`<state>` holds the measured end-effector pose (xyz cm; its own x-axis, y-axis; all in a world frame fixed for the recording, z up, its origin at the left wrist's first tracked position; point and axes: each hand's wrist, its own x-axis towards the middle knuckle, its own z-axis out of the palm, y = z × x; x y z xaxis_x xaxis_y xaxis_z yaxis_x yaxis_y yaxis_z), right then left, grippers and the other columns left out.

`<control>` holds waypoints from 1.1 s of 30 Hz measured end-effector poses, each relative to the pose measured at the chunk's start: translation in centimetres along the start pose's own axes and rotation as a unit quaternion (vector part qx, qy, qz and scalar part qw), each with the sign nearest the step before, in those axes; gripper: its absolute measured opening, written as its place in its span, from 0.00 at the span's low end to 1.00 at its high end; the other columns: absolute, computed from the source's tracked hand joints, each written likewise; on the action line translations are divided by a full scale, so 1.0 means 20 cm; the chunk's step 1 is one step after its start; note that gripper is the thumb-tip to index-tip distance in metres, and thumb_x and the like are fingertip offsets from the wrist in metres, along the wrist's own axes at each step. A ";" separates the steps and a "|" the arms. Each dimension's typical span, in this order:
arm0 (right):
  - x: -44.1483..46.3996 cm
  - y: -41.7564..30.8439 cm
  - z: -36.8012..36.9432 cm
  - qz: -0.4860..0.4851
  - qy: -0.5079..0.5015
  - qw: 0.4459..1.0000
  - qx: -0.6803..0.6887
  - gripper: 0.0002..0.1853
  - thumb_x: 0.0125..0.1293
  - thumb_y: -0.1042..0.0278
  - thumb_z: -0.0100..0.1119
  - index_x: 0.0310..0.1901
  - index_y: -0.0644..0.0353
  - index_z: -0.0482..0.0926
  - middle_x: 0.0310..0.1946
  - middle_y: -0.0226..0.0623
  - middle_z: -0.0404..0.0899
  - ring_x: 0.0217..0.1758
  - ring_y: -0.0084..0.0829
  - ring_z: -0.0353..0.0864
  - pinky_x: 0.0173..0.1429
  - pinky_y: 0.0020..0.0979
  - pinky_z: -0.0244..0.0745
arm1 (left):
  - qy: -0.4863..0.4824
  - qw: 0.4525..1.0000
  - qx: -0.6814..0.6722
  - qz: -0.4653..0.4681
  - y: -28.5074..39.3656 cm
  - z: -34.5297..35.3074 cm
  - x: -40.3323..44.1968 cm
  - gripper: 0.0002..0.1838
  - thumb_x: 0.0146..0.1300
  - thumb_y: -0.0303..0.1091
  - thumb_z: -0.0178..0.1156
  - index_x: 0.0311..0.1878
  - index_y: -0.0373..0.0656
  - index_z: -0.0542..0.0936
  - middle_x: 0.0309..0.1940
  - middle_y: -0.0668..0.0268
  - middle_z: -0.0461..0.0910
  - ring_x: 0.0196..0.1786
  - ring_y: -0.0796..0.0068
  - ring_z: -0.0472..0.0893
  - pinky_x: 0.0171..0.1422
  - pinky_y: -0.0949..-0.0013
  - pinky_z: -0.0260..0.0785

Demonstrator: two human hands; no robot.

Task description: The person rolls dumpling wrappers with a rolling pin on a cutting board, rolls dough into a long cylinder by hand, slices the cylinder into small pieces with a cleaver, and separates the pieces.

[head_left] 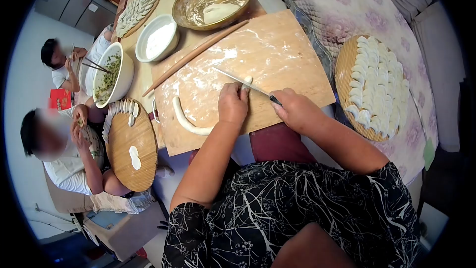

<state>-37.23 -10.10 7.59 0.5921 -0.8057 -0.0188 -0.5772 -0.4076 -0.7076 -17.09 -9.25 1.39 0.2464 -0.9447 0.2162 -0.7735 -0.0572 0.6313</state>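
Observation:
A knife (240,80) is gripped at its dark handle by my right hand (293,109), with the blade pointing up and left over the floured wooden board (277,44). My left hand (233,100) is closed round a piece of dough (247,81), whose floured end shows beyond the fingers beside the blade. A curved white dough rope (184,120) lies on the board to the left of my left forearm. Farther up the board, a long wooden rolling pin (196,57) rests diagonally near its left edge.
Beyond the board stand a golden bowl (181,7) with dough and a white bowl (140,49) of flour. At left are a filling bowl (128,72) and a round board (119,144), beside two seated people. Dumplings cover a round tray (345,64) at right and another (150,10) at upper left.

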 end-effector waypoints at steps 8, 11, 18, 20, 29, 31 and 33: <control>0.04 0.00 -0.03 -0.002 -0.030 0.999 -0.037 0.13 0.66 0.65 0.52 0.49 0.63 0.73 0.41 0.52 0.75 0.43 0.53 0.76 0.47 0.46 0.72 | 0.033 0.998 0.022 0.045 -0.02 0.01 0.00 0.08 0.56 0.29 0.66 0.33 0.34 0.78 0.31 0.52 0.76 0.33 0.52 0.77 0.38 0.59 0.70; 0.11 -0.04 -0.09 -0.027 -0.035 0.998 -0.032 0.11 0.65 0.66 0.50 0.41 0.66 0.73 0.35 0.55 0.77 0.40 0.55 0.78 0.45 0.50 0.71 | 0.020 0.999 0.004 0.039 -0.02 0.01 0.00 0.09 0.56 0.29 0.64 0.36 0.35 0.79 0.33 0.53 0.76 0.37 0.51 0.76 0.42 0.57 0.70; 0.30 -0.10 -0.03 0.034 -0.121 0.990 -0.059 0.13 0.68 0.62 0.48 0.42 0.65 0.73 0.34 0.55 0.79 0.40 0.56 0.78 0.45 0.49 0.70 | -0.017 1.000 -0.009 0.019 -0.01 -0.01 0.01 0.12 0.55 0.30 0.64 0.43 0.37 0.80 0.35 0.54 0.76 0.42 0.51 0.76 0.48 0.57 0.70; 0.31 -0.10 -0.02 0.033 -0.112 0.992 -0.051 0.13 0.68 0.61 0.48 0.42 0.65 0.73 0.34 0.55 0.79 0.40 0.56 0.78 0.45 0.49 0.70 | -0.020 1.000 0.002 0.023 0.00 -0.03 0.00 0.13 0.54 0.30 0.65 0.43 0.37 0.80 0.35 0.54 0.76 0.42 0.52 0.76 0.48 0.57 0.70; 0.07 -0.04 0.02 -0.018 -0.011 0.999 -0.030 0.12 0.68 0.61 0.48 0.41 0.62 0.72 0.32 0.52 0.78 0.36 0.54 0.78 0.40 0.50 0.72 | 0.002 0.999 -0.042 -0.031 -0.07 -0.04 -0.03 0.12 0.53 0.29 0.65 0.41 0.36 0.79 0.37 0.51 0.77 0.43 0.50 0.76 0.50 0.56 0.70; 0.04 -0.03 0.05 -0.049 -0.009 0.998 -0.048 0.12 0.68 0.61 0.49 0.41 0.62 0.71 0.32 0.50 0.78 0.35 0.53 0.79 0.39 0.49 0.73 | 0.020 1.000 0.018 0.015 -0.07 -0.04 -0.03 0.12 0.53 0.28 0.65 0.40 0.36 0.79 0.37 0.50 0.78 0.44 0.49 0.76 0.50 0.55 0.70; 0.04 -0.05 0.04 -0.024 -0.032 0.998 -0.043 0.12 0.68 0.61 0.49 0.43 0.62 0.71 0.35 0.51 0.78 0.37 0.53 0.78 0.41 0.49 0.72 | 0.019 1.000 -0.005 -0.005 -0.08 -0.03 -0.03 0.11 0.53 0.28 0.65 0.40 0.36 0.79 0.37 0.50 0.78 0.43 0.48 0.76 0.50 0.55 0.70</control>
<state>-35.78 -9.92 7.83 0.6535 -0.7562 -0.0326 -0.5918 -0.4836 -0.6449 -15.59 -8.34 0.70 0.2770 -0.9310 0.2378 -0.7647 -0.0637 0.6413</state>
